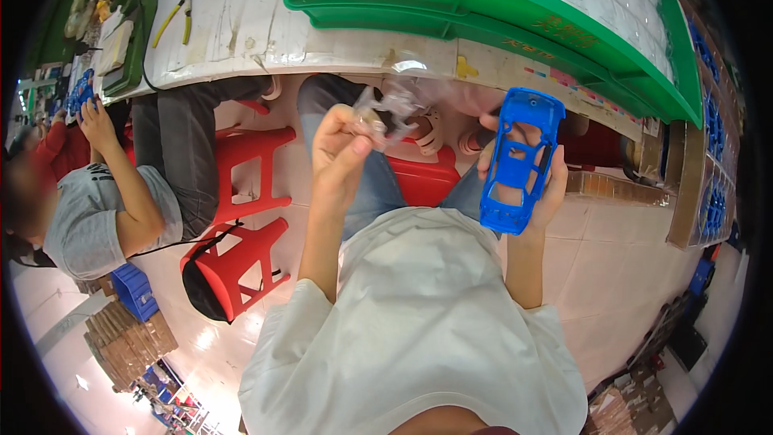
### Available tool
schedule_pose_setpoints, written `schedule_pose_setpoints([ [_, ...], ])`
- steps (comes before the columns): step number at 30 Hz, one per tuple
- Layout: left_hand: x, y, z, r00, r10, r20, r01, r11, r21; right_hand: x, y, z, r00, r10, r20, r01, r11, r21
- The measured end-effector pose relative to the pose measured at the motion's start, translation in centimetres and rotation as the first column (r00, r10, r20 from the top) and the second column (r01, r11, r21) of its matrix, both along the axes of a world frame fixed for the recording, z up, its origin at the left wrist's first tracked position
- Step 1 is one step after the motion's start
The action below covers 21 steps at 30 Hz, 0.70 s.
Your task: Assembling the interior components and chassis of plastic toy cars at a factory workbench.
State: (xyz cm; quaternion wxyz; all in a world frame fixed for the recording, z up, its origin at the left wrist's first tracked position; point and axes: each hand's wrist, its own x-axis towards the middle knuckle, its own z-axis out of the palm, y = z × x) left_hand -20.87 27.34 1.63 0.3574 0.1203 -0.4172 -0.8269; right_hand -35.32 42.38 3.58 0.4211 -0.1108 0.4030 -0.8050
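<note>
Between the thumb and fingers of my left hand [342, 153] is a clear plastic part [394, 109], thin and see-through, with cut-out edges. Its exact shape is hard to make out against the background. My right hand [550, 189] is wrapped round a blue toy car body shell [519, 157], with open window frames and its length pointing away from me. Both things are held up over my lap, apart from each other, close to the near edge of the table.
A green plastic crate [451, 4] holding clear wrapped pieces stands on the white table [233, 32]. Yellow-handled pliers [175, 16] lie farther left. Red stools [250, 169] and a co-worker in a grey shirt [113, 209] are at my left. Cardboard boxes [684, 185] with blue parts stand right.
</note>
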Motion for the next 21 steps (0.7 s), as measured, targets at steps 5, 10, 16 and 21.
schedule_pose_setpoints([
  [5, -2.1, 1.7, 0.8, 0.99, -0.14, -0.019, 0.141, 0.99, 0.003, -0.6, -0.4, 0.7, 0.958, 0.263, 0.114, -0.18, 0.861, -0.476],
  [10, -3.1, 2.8, 1.0, 0.984, -0.179, -0.025, 0.178, 0.984, -0.022, -0.3, 0.2, 1.8, 0.974, 0.223, 0.023, -0.191, 0.878, -0.439],
  [16, -3.0, 3.3, 1.5, 0.959, -0.25, 0.136, 0.267, 0.955, -0.131, -0.8, 0.7, 1.1, 0.983, 0.182, -0.01, -0.168, 0.886, -0.433],
  [21, -3.6, 2.5, 1.5, 0.973, -0.164, 0.165, 0.186, 0.974, -0.127, -1.2, 0.8, 1.1, 0.992, 0.125, 0.029, -0.097, 0.877, -0.47],
])
